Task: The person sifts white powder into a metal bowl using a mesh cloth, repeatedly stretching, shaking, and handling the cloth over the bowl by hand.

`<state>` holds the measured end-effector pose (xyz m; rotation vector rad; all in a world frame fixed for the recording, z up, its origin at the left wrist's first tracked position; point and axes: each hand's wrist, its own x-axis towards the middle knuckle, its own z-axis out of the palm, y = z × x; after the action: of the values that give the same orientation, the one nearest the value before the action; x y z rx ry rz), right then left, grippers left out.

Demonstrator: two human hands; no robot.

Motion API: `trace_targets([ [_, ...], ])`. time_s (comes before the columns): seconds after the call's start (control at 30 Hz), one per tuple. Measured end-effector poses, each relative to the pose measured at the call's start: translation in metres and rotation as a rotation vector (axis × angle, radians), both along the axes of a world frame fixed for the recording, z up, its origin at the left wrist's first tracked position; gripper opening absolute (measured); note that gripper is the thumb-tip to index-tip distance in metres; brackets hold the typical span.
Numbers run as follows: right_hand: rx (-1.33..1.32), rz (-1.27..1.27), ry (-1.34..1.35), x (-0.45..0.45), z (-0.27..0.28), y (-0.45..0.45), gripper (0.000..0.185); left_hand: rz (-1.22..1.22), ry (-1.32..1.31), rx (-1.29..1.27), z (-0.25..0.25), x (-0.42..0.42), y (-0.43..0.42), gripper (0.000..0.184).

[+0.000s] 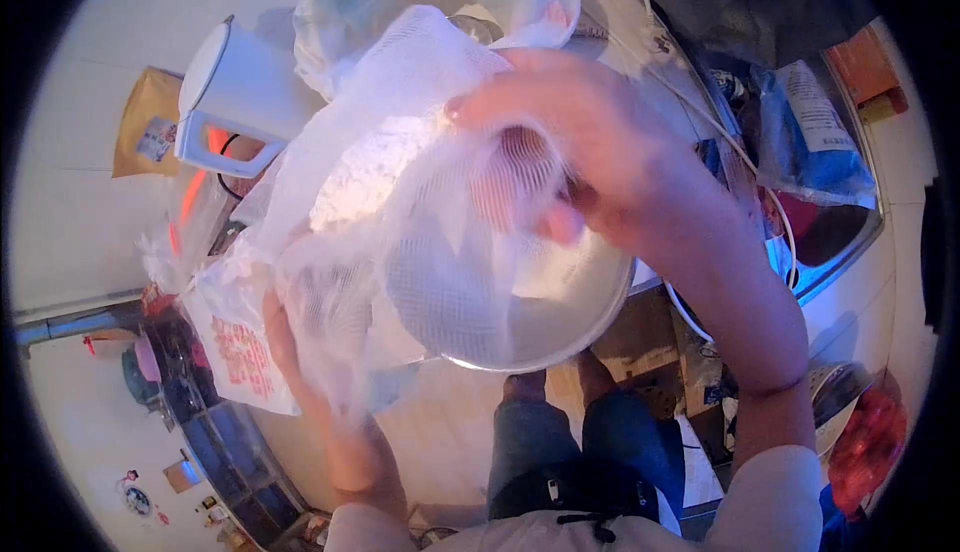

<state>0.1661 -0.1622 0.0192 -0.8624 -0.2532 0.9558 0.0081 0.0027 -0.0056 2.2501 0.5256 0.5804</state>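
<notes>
White mesh cloth (430, 242) spreads across the middle of the view, partly over a round metal bowl (570, 322). My right hand (540, 112) is closed on the cloth's upper edge, above the bowl; its fingers are blurred. White crumbly or powdery stuff (370, 172) shows beside the cloth, left of the bowl. My left hand (285, 347) is lower left, at a white plastic bag with red print (235, 337). Mesh and bag cover most of its fingers, so its grip is hidden.
A white pitcher (240, 92) stands at the upper left beside a brown paper packet (148, 122). Behind the cloth is a plastic-lined basin (345, 2). Bags and a white cable (735, 142) lie at the right. A red net bag (868, 442) is lower right.
</notes>
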Motion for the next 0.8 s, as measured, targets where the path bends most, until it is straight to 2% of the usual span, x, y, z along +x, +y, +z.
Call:
trace_targets([
  [0.07, 0.021, -0.019, -0.071, -0.001, 0.001, 0.001, 0.014, 0.014, -0.126, -0.279, -0.002, -0.001, -0.003, 0.040],
  [0.23, 0.083, 0.030, -0.115, -0.002, -0.006, -0.001, 0.016, 0.055, 0.055, -0.011, 0.010, 0.001, -0.014, 0.037],
  [0.3, 0.069, 0.014, -0.106, -0.003, -0.004, -0.002, 0.016, 0.079, -0.079, -0.223, 0.018, 0.008, -0.021, 0.036],
  [0.37, 0.050, 0.008, -0.109, -0.001, -0.004, -0.001, 0.016, 0.121, -0.366, -0.763, 0.024, 0.007, -0.032, 0.035],
  [0.47, 0.032, -0.008, -0.132, 0.000, -0.008, 0.000, 0.016, 0.034, 0.213, 0.283, -0.007, -0.005, 0.023, 0.033],
  [0.53, 0.042, -0.013, -0.126, -0.004, -0.003, -0.004, 0.016, 0.089, -0.134, -0.321, 0.004, 0.000, -0.004, 0.034],
  [0.6, 0.030, -0.023, -0.132, -0.003, -0.004, -0.003, 0.016, 0.243, -0.261, -0.677, 0.007, 0.002, -0.011, 0.033],
  [0.67, 0.013, -0.030, -0.145, 0.000, -0.011, 0.000, 0.016, 0.468, -0.188, -0.790, -0.004, 0.009, 0.008, 0.031],
  [0.8, -0.003, -0.048, -0.134, -0.004, -0.013, -0.001, 0.016, 0.147, -0.264, -0.995, -0.006, -0.002, 0.009, 0.030],
])
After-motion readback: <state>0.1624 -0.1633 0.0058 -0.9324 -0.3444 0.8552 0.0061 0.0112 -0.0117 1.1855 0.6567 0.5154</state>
